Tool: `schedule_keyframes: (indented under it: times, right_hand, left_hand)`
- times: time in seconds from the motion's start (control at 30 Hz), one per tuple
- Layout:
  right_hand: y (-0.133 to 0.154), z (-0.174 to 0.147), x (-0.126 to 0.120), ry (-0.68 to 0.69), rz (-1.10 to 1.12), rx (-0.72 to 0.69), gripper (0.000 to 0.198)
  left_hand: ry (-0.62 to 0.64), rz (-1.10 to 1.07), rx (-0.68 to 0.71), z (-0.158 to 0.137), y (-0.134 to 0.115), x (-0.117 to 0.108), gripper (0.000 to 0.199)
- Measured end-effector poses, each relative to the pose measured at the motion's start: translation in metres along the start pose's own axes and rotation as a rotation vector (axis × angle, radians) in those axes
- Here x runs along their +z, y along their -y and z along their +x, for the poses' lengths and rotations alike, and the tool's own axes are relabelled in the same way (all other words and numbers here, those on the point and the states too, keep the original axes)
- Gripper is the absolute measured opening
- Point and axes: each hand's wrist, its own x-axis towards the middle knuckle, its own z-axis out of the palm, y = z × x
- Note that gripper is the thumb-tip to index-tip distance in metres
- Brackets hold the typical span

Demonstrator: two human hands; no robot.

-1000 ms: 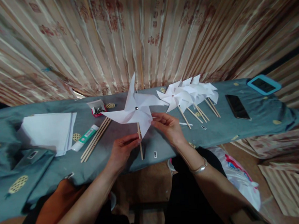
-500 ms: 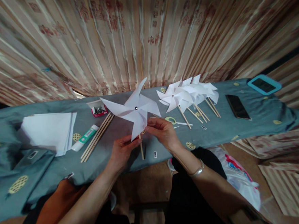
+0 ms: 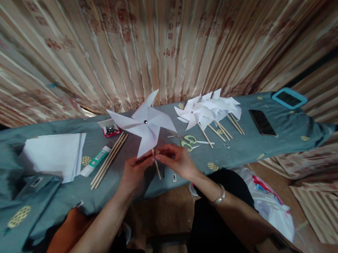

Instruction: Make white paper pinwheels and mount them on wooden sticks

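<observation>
A white paper pinwheel with a silver pin at its centre is held upright over the table, tilted slightly left. My left hand is closed on its wooden stick just below the blades. My right hand is closed from the other side, thumb and fingertips at the same part of the stick, meeting the left fingers. The stick's lower end sticks out under both hands. Green-handled scissors lie just beyond my right hand, beside white paper strips.
Several finished pinwheels lie at the back right, near a phone and a blue-framed device. To the left are wooden sticks, a glue stick, a red box of pins and paper sheets.
My right hand has moved down from the lower blade to the stick. The pinwheel has shifted a little left in view, and the scissors now show more fully.
</observation>
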Motion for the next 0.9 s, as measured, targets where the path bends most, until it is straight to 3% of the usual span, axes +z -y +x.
schedule_keyframes:
  times: [0.2,0.33,0.47,0.67,0.73,0.9]
  right_hand:
    - [-0.004,-0.009,0.011,0.082,-0.026,0.027,0.020]
    - [-0.005,-0.010,0.017,0.064,-0.039,0.014,0.015]
    - [-0.006,-0.004,0.009,0.000,-0.039,0.000,0.023]
    - [0.006,0.015,-0.058,-0.117,-0.396,-0.053,0.026]
    - [0.009,0.022,-0.085,-0.140,-0.668,-0.026,0.025]
    - [0.006,0.033,-0.130,-0.196,-0.872,0.050,0.020]
  left_hand:
    - [-0.028,-0.126,-0.044,0.004,-0.012,0.006,0.032]
    - [-0.051,-0.164,-0.070,0.005,-0.014,0.006,0.038]
    - [-0.068,-0.149,-0.086,0.002,-0.017,0.002,0.048]
    - [-0.088,-0.077,-0.052,-0.003,-0.021,-0.007,0.055]
    - [-0.098,-0.078,-0.054,-0.004,-0.022,-0.010,0.055]
    - [-0.106,-0.078,-0.057,-0.008,-0.024,-0.017,0.055]
